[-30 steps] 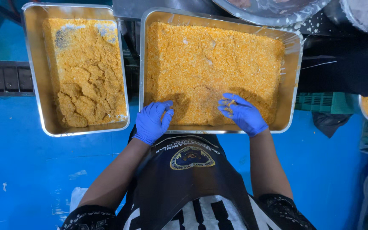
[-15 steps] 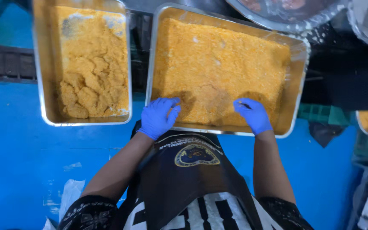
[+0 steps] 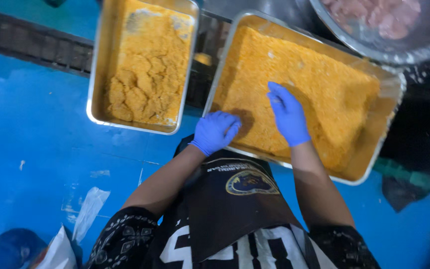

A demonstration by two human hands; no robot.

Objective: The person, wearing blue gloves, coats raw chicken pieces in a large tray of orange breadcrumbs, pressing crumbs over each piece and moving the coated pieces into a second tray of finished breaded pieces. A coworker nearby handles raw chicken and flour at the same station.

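Your left hand curls loosely at the breadcrumb tray rim, grasping nothing; your right hand lies flat, released, on the crumbs. Press evenly.

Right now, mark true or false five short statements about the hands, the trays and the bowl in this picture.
1. Both hands wear blue gloves. True: the left hand and the right hand are gloved in blue.
2. The right hand rests on the floor. False: it lies on the orange crumbs in the right tray.
3. The left tray holds crumb-coated pieces. True: they are heaped at its near end.
4. The metal bowl at the top right holds green leaves. False: it holds pinkish pieces.
5. The left hand is inside the left tray. False: it is at the near edge of the right tray.
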